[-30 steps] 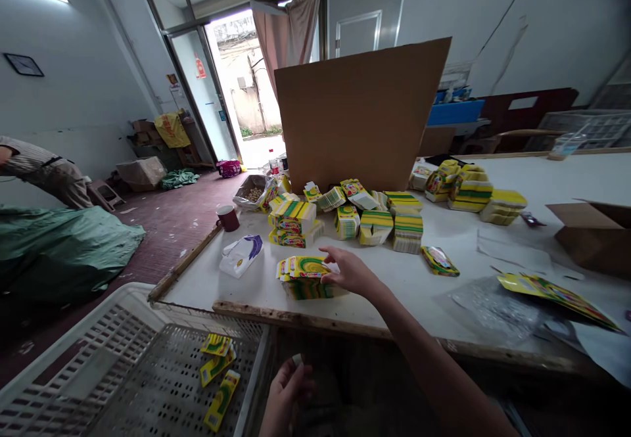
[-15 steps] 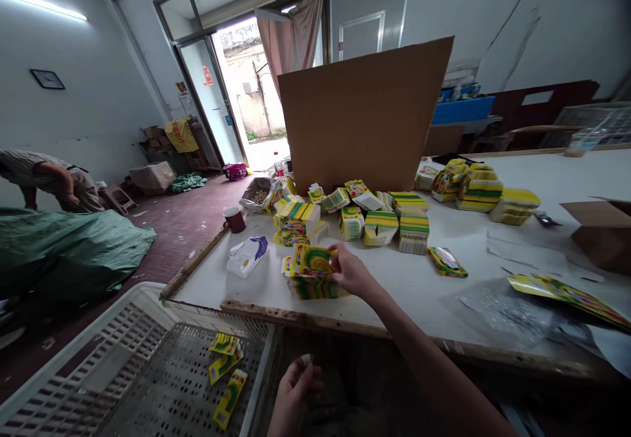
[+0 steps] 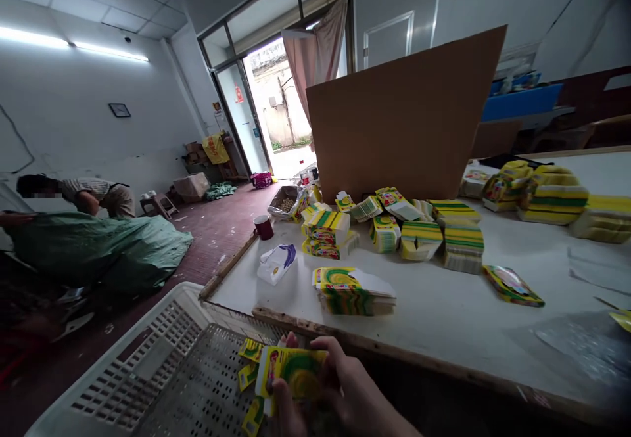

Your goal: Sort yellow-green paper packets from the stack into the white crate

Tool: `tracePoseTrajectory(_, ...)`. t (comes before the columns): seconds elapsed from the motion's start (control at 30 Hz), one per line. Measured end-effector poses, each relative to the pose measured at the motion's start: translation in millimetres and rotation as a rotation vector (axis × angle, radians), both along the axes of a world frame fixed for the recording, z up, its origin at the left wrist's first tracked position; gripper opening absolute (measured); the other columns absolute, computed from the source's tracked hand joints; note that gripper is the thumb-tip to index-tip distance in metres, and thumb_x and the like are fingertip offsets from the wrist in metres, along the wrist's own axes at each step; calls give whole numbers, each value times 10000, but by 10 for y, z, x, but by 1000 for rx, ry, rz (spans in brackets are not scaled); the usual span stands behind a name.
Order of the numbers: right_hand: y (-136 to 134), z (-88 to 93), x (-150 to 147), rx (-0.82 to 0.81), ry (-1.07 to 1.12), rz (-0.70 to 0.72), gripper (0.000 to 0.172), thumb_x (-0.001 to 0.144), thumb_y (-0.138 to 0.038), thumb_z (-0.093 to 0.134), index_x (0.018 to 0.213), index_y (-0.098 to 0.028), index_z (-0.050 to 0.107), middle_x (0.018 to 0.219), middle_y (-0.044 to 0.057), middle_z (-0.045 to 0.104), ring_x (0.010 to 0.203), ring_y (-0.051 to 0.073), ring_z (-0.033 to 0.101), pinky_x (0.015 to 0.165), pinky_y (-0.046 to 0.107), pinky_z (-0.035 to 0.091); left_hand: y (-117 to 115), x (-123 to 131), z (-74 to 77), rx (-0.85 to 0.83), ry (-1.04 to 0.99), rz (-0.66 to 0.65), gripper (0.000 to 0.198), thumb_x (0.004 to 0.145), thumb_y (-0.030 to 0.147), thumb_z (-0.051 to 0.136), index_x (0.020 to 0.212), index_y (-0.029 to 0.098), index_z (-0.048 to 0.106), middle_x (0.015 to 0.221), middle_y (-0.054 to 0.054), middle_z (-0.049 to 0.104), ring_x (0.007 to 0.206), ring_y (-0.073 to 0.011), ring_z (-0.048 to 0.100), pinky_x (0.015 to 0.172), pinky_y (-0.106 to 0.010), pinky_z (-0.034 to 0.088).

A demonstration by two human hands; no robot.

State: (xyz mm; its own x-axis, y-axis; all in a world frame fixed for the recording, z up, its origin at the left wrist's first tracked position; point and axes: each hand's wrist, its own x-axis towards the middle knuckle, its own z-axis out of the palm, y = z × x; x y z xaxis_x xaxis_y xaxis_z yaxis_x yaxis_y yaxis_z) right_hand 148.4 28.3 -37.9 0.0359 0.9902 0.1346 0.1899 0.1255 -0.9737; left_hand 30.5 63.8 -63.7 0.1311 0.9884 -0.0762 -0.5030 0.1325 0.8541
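Head view, looking forward and down: two bare hands meet low in front of the wearer, holding a yellow-and-green printed carton [image 3: 298, 366] between the near edge of a white counter [image 3: 438, 322] and a white perforated crate [image 3: 116, 384]. The left hand [image 3: 288, 414] pinches the carton, thumb across its printed face, fingertips showing past the top edge. The right hand [image 3: 352, 384] has its fingers curled around the opposite end; blur hides exactly where each one presses. A pale flap edge shows at the carton's left end.

Just beyond, on the counter, lies a stack of similar flat cartons [image 3: 352, 292], near a white-and-purple tissue pack [image 3: 276, 265]. Bundled cartons [image 3: 325, 227] and a dark red mug [image 3: 263, 228] sit farther back. A few loose cartons [image 3: 252, 417] lie in the crate.

Handling this well probably calls for light, even pressure from both hands: the thumb laid flat rather than dug in, since thin board likely creases easily, the flap kept free of the fingers, and the carton clear of the counter's edge.
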Motion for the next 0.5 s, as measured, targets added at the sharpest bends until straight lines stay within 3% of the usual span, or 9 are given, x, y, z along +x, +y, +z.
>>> tracePoseTrajectory(0.07, -40, -21, -75, -7, 82, 29, 617, 624, -32, 580, 1202, -213, 457, 757, -55, 509, 694, 124, 501, 666, 245, 405, -11, -70, 17, 12, 67, 48, 784, 697, 778, 546, 1228, 210, 646, 1050, -106, 718, 1167, -389, 557, 945, -440, 503)
tracePoseTrajectory(0.23, -78, 40, -47, -76, 368, 210, 739, 629, -265, 716, 1292, -177, 400, 802, -25, 521, 730, 143, 475, 652, 256, 351, -32, -77, 60, -19, 21, -38, 753, 708, 802, 493, 1140, 216, 688, 991, -124, 713, 1054, -367, 610, 849, -435, 533)
tracePoseTrajectory(0.3, -56, -53, -72, -45, 385, 256, 812, 642, -354, 737, 1338, -180, 356, 800, -24, 517, 706, 135, 456, 619, 245, 322, -3, -48, 79, -63, -117, -49, 673, 700, 778, 542, 1035, 217, 704, 906, -100, 692, 961, -307, 633, 820, -390, 536)
tracePoseTrajectory(0.4, -10, -273, -166, -32, 341, 311, 910, 604, -475, 780, 1351, -189, 347, 737, -51, 477, 640, 115, 416, 568, 230, 273, 46, -24, 68, -135, -349, 38, 492, 664, 684, 687, 837, 225, 661, 728, 9, 572, 700, -147, 588, 700, -248, 522)
tracePoseTrajectory(0.5, 17, -390, -222, -76, 287, 211, 834, 526, -373, 835, 1255, -194, 472, 687, -74, 427, 639, 112, 394, 568, 225, 268, 56, -17, -8, -145, -299, 104, 438, 677, 621, 726, 781, 211, 609, 663, 51, 481, 573, -85, 504, 601, -191, 484)
